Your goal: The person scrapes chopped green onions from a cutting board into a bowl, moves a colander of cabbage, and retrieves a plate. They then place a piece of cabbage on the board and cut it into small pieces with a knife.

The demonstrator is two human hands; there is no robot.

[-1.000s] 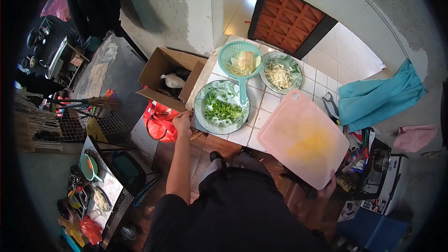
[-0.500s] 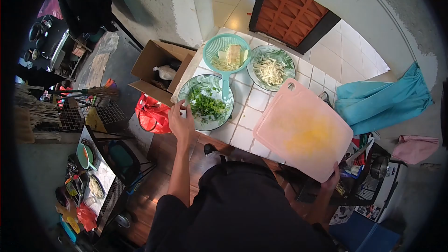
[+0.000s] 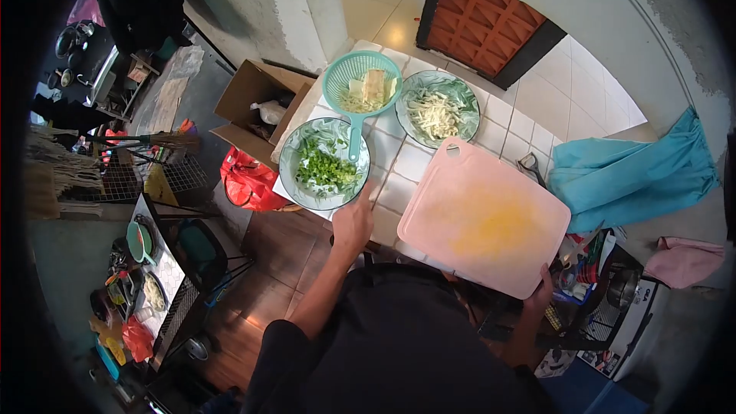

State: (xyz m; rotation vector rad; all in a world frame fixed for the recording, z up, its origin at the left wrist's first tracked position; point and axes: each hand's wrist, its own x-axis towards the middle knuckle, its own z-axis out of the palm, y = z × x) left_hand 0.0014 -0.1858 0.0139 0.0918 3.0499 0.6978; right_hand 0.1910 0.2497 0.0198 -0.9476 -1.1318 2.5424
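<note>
My left hand [image 3: 353,224] is at the lower right rim of a patterned plate [image 3: 290,193], its fingers closed at the edge and partly hidden. Chopped green herbs [image 3: 325,165] lie on that plate. Gripped at its lower right corner by my right hand [image 3: 543,287], a pink cutting board [image 3: 479,218] with a yellow stain is held over the tiled counter's front edge. Behind the plate, a green strainer [image 3: 337,80] holds pale pieces [image 3: 372,88], its handle reaching over the plate's rim. Shredded pale strips [image 3: 435,113] fill a second patterned plate [image 3: 414,136].
Left of the tiled counter [image 3: 387,146] are an open cardboard box [image 3: 244,96] and a red bag [image 3: 249,182]. A turquoise cloth [image 3: 629,172] hangs at the right, above a cluttered rack [image 3: 594,284]. At lower left stands a side table [image 3: 170,280] with food and containers.
My left hand has moved from the left rim of the herb plate to its lower right rim. My right hand still holds the cutting board; the view has shifted slightly.
</note>
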